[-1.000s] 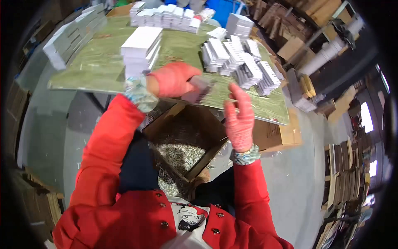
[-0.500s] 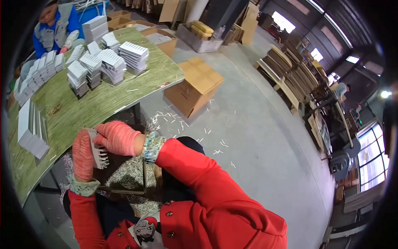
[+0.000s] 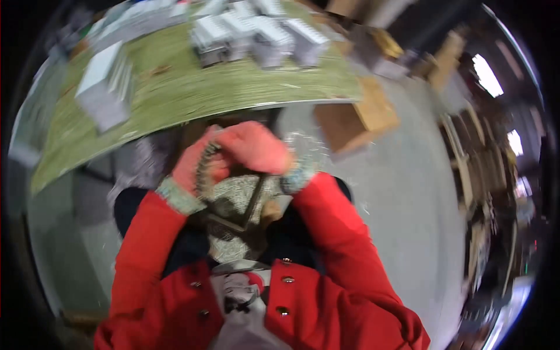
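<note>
Step, I judge: two-handed work on notched card stack (image 3: 204,172), ten o'clock | left hand (image 3: 189,165) pinches it; right hand (image 3: 254,146): can't tell | next likely needs steady grip

Toothed pc (image 3: 203,178) in L hand (image 3: 190,165) v. blurry

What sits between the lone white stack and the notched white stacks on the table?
In the head view, green tabletop with a brownish patch, too blurred to identify.
</note>
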The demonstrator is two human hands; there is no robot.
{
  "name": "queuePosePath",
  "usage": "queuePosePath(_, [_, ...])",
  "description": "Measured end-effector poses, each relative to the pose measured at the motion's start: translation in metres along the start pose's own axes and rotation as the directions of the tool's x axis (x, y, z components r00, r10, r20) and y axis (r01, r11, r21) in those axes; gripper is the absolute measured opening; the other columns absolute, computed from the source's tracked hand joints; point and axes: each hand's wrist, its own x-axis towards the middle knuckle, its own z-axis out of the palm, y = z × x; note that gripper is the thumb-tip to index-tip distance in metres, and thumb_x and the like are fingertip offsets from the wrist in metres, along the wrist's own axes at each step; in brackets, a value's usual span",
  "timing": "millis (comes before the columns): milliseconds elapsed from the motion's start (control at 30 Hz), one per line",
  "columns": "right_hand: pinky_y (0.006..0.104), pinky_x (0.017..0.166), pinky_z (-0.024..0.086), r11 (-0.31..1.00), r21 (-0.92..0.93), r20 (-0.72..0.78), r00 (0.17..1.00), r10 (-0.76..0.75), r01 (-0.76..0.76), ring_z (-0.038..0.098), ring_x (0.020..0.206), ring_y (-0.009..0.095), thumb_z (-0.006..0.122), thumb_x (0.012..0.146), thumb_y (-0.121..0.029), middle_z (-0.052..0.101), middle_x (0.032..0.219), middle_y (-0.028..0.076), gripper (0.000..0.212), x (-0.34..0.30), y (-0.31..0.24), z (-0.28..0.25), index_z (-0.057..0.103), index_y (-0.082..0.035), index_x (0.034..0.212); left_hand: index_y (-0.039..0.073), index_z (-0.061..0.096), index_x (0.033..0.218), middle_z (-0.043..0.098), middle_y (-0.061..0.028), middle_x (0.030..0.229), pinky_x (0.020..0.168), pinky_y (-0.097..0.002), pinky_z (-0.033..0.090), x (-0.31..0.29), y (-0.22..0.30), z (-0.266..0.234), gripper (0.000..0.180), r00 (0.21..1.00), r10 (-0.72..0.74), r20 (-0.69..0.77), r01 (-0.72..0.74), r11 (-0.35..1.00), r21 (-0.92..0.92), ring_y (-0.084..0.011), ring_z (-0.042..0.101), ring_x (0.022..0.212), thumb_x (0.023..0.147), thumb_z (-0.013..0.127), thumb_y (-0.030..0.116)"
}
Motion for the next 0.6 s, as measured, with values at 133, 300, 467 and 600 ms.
queuePosePath(133, [0.0347,0.065,0.051,0.569,-0.821,-0.073,0.979,-0.191,0.05,0.063,0.069,0.033,0.052,0.091,-0.039,0.063,0.072,0.019,0.042,0.002,0.021,0.025,0.067,0.0,0.087,0.001,0.058,0.096,0.064,-0.0055,0.08,0.067,-0.0386,0.048,0.013,0.007,-0.031,0.042,0.601,0.763,0.237,-0.116,-0.21,0.971,-0.0251,0.061,0.073,0.095,0.049,0.042])
queuePosePath(300, [0.0388,0.067,0.05,0.559,-0.797,0.198,0.973,-0.114,0.228,0.062,0.075,0.036,0.053,0.088,-0.047,0.064,0.075,0.02,0.048,-0.008,0.015,0.061,0.067,0.0,0.087,0.002,0.06,0.104,0.065,-0.013,0.088,0.072,-0.0357,0.048,0.004,0.007,-0.035,0.034,0.547,0.809,0.218,0.115,-0.331,0.937,-0.0259,0.062,0.079,0.094,0.052,0.034])
queuePosePath(467, [0.0439,0.074,0.049,0.685,-0.717,0.239,0.968,0.07,0.127,0.062,0.081,0.036,0.055,0.086,-0.046,0.064,0.081,0.021,0.046,-0.006,0.04,0.021,0.068,-0.002,0.086,0.004,0.06,0.101,0.063,-0.0156,0.086,0.07,-0.034,0.047,0.005,-0.001,-0.049,0.027,0.704,0.71,-0.001,-0.374,0.372,0.85,-0.0261,0.061,0.076,0.094,0.052,0.029])
queuePosePath(600, [0.0441,0.074,0.048,0.812,-0.566,-0.046,0.978,-0.201,0.14,0.061,0.083,0.038,0.054,0.087,-0.045,0.063,0.082,0.024,0.048,-0.003,0.039,0.033,0.066,0.002,0.087,0.003,0.061,0.096,0.064,-0.0138,0.086,0.07,-0.0326,0.047,-0.015,0.002,-0.046,0.028,0.652,0.755,0.073,-0.295,0.164,0.941,-0.0234,0.061,0.076,0.094,0.052,0.029])
